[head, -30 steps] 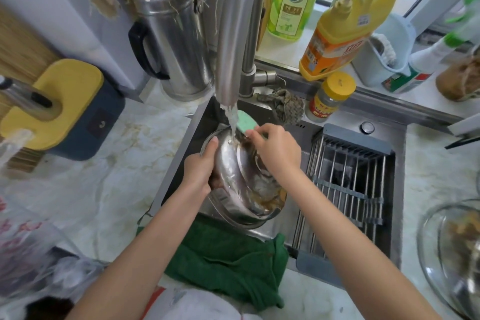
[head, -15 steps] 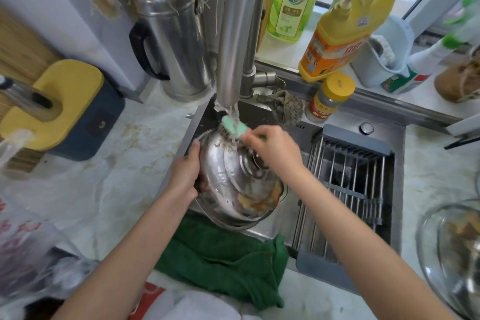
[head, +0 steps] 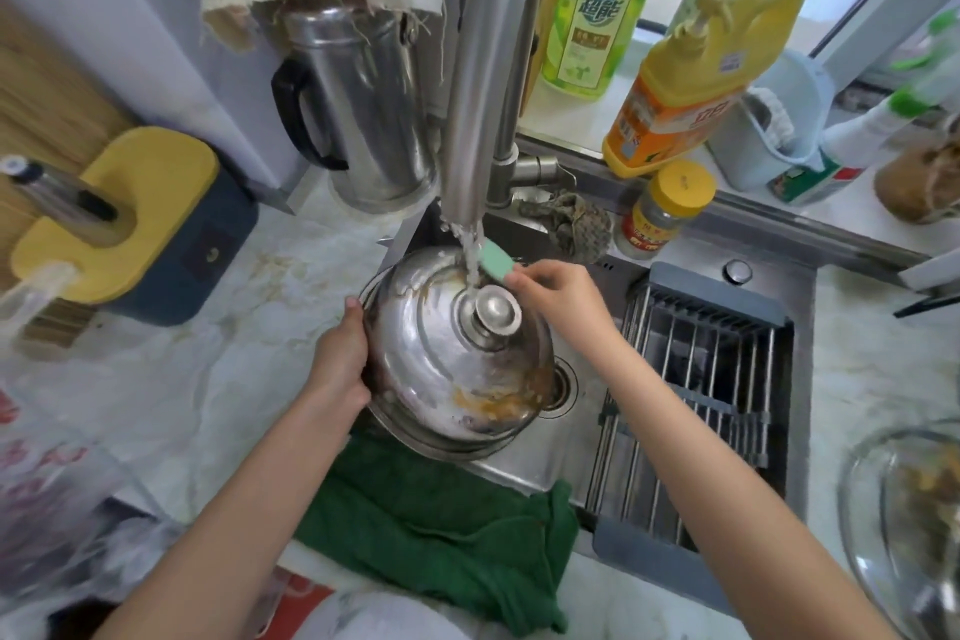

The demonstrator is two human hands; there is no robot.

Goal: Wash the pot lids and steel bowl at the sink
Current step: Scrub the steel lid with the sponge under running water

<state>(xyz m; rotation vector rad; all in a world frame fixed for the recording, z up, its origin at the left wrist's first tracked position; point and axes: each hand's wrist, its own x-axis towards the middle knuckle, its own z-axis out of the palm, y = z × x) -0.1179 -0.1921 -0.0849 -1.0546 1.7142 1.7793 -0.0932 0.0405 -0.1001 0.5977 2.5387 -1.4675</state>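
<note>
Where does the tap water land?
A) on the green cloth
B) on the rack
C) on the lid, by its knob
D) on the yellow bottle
C: the stream hits the lid beside its knob, next to the sponge the right hand holds.

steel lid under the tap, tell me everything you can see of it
The steel lid is a shiny dome with stepped rings and a round flat knob at its top, tilted toward the camera over the sink. Orange-brown residue smears its lower right edge. The left hand grips its left rim; tap water falls beside the knob. The right hand holds a green sponge just behind the knob.
</note>
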